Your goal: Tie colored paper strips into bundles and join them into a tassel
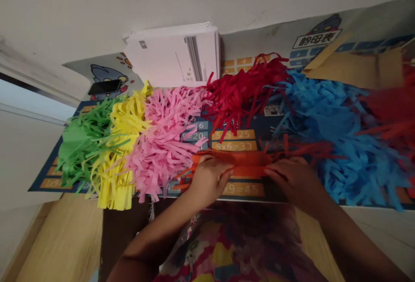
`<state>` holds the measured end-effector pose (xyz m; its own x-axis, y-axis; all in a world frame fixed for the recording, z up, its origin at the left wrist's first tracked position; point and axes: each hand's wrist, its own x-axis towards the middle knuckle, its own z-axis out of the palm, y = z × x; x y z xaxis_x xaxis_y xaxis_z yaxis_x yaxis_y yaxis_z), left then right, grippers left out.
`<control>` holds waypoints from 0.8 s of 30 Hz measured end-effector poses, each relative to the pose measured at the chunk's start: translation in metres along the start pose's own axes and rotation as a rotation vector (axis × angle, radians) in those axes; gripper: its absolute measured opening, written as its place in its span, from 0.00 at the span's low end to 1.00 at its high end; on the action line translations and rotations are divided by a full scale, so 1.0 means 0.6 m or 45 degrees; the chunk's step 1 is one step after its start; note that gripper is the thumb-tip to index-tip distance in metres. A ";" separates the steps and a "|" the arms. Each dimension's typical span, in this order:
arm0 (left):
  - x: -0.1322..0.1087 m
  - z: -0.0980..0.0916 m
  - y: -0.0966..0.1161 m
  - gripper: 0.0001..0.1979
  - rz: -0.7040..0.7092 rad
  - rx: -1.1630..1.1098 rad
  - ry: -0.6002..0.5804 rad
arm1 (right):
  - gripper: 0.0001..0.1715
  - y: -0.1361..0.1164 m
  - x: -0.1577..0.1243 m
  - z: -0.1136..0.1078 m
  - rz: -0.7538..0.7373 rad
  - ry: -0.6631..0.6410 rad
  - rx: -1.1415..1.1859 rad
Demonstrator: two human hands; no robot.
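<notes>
Both my hands rest at the near edge of a table, on a bundle of orange paper strips [246,163]. My left hand [209,178] has its fingers curled and pinched on the left end of the bundle. My right hand [292,178] is closed on the right end. The bundle stretches flat between them over a blue multiplication mat [240,139]. Piles of cut paper strips lie in a row behind: green [84,144], yellow [123,144], pink [165,135], red [246,87] and blue [337,131].
A stack of white paper [175,55] leans against the wall at the back. A dark phone [104,87] lies at the back left. Brown cardboard [356,68] and more red-orange strips [398,105] sit at the right. My patterned clothing [240,247] fills the foreground.
</notes>
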<state>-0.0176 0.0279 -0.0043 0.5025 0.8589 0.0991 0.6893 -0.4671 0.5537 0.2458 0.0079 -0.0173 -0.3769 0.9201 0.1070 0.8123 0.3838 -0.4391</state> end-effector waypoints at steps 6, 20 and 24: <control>0.048 0.002 0.004 0.08 -0.305 0.217 -0.107 | 0.19 -0.013 0.045 0.004 0.144 0.053 -0.287; 0.064 0.002 0.005 0.11 -0.362 0.379 -0.208 | 0.20 0.003 0.047 0.021 0.263 0.070 -0.162; 0.063 0.002 0.004 0.12 -0.347 0.382 -0.193 | 0.19 0.002 0.049 0.021 0.278 0.071 -0.161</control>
<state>0.0037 0.0591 0.0001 0.3366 0.9292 -0.1526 0.9174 -0.2870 0.2758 0.2300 0.0345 -0.0257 -0.1640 0.9838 0.0720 0.9223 0.1788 -0.3425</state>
